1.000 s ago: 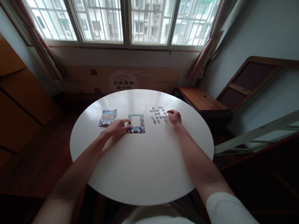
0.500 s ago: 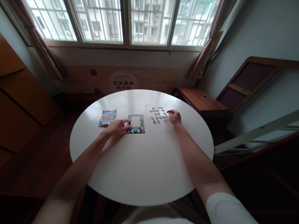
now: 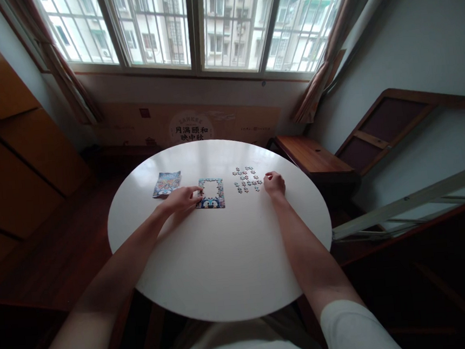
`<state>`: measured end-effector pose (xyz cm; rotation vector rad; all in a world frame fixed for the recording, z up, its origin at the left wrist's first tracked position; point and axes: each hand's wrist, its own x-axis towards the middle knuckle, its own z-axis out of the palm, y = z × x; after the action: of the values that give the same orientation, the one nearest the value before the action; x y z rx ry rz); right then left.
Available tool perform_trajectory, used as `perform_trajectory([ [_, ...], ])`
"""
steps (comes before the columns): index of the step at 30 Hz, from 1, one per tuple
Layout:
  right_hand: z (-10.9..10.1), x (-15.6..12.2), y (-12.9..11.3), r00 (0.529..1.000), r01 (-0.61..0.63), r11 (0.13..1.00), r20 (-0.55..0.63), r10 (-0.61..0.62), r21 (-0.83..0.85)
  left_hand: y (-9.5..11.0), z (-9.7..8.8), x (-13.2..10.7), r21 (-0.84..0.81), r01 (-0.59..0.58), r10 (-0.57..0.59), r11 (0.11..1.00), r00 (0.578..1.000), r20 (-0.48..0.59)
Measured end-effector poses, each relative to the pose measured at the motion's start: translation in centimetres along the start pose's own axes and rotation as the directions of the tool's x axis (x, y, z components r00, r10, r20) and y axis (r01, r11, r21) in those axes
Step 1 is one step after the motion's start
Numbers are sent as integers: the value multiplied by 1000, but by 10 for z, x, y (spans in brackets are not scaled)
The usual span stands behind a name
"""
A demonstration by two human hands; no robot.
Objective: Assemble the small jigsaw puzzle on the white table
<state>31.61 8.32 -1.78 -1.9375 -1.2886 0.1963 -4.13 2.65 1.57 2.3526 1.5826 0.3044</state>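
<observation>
A partly assembled jigsaw puzzle (image 3: 212, 203) lies on the white round table, its border joined around a blank middle. My left hand (image 3: 183, 198) rests at its left edge, thumb and forefinger apart and touching it. Loose jigsaw pieces (image 3: 247, 179) are spread in rows to the right of the puzzle. Just right of these pieces, my right hand (image 3: 274, 184) is closed, fingers curled in; whatever they hold, if anything, is hidden.
A colourful picture sheet (image 3: 167, 184) lies on the table (image 3: 224, 262), left of the puzzle. Beyond the table's right side stands a wooden bench or low cabinet (image 3: 316, 153). A barred window (image 3: 195, 25) is behind.
My right hand has shifted slightly right, off the loose pieces, and its fingers have curled in. My left hand stays at the puzzle's edge.
</observation>
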Motion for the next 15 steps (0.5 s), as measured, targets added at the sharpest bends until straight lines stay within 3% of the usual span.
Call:
perform_trajectory([
  [9, 0, -1, 0, 996, 20, 986, 92, -5, -165, -1, 0, 1, 3, -11, 11, 1000, 1000, 2],
  [15, -3, -5, -4, 993, 27, 983, 121, -5, -180, -1, 1, 1, -1, -13, 13, 1000, 1000, -1],
])
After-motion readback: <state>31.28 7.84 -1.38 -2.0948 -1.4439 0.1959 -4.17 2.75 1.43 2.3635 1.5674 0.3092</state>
